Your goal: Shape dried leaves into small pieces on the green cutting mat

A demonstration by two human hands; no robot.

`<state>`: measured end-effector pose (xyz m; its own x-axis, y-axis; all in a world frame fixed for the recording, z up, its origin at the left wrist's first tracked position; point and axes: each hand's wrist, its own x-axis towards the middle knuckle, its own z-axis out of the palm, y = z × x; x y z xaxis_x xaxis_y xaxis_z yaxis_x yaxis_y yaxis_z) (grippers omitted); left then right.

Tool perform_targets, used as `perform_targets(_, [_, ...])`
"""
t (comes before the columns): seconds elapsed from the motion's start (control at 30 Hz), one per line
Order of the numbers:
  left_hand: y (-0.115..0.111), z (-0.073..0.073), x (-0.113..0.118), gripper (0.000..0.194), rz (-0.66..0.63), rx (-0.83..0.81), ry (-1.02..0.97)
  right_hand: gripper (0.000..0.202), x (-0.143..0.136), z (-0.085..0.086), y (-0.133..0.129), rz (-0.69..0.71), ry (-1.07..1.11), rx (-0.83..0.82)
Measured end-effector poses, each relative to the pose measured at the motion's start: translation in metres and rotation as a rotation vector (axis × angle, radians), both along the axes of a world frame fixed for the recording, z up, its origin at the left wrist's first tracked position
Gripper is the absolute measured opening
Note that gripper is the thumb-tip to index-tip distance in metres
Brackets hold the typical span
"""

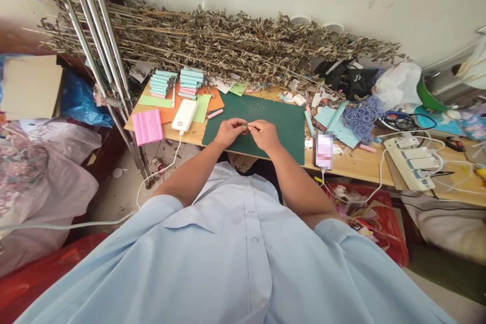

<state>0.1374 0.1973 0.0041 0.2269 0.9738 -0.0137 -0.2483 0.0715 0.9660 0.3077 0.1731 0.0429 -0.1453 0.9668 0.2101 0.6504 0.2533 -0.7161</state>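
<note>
Over the front part of the green cutting mat [281, 121], my left hand [230, 131] and my right hand [264, 134] meet fingertip to fingertip. Both are closed, pinching a small brownish clump of dried leaves [247, 128] between them. Its finer shape is too small to make out, and the fingers cover part of it. Just left of the mat's top edge lies a pink paper roll [215, 114]. Behind the mat stretches a long heap of dried leafy stalks [228, 40].
On the left are stacked paper rolls [192, 81], a white power bank [185, 115], pink paper [147, 127] and metal crutches [102, 35]. To the right are blue paper [347, 131], purple yarn [363, 116], a phone [324, 152] and a power strip [408, 164] with trailing cables.
</note>
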Motion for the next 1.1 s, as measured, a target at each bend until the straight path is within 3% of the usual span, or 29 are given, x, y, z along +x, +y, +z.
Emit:
perform_targets(0.1, [0.0,-0.001,0.001,0.029,0.028,0.012,0.051,0.024,-0.005,0.004,-0.005,0.0,-0.176,0.029])
perform_targets(0.2, [0.001,-0.001,0.0,0.026,0.044,0.022,0.082,0.023,-0.011,0.001,-0.007,-0.064,-0.182,0.046])
perform_targets(0.3, [0.002,-0.002,-0.001,0.026,0.033,0.008,0.058,0.017,-0.017,-0.007,-0.004,-0.178,0.082,-0.047])
perform_targets(0.47, [0.004,-0.003,-0.002,0.029,0.054,-0.032,-0.025,0.013,-0.02,-0.018,0.007,-0.286,0.749,-0.397])
perform_targets(0.57, [0.005,-0.005,0.0,0.031,0.103,-0.034,-0.08,0.018,-0.014,-0.021,0.014,-0.351,0.871,-0.404])
perform_targets(0.7, [0.007,-0.009,0.003,0.03,0.168,-0.038,-0.094,0.02,0.002,-0.022,0.029,-0.41,0.591,-0.242])
perform_targets(0.93, [0.007,-0.008,0.003,0.029,0.155,-0.028,-0.052,0.022,0.008,-0.018,0.038,-0.099,-0.309,-0.075])
perform_targets(1.1, [0.007,-0.009,0.003,0.027,0.15,-0.03,-0.072,0.034,0.009,-0.013,0.034,0.009,-0.493,-0.11])
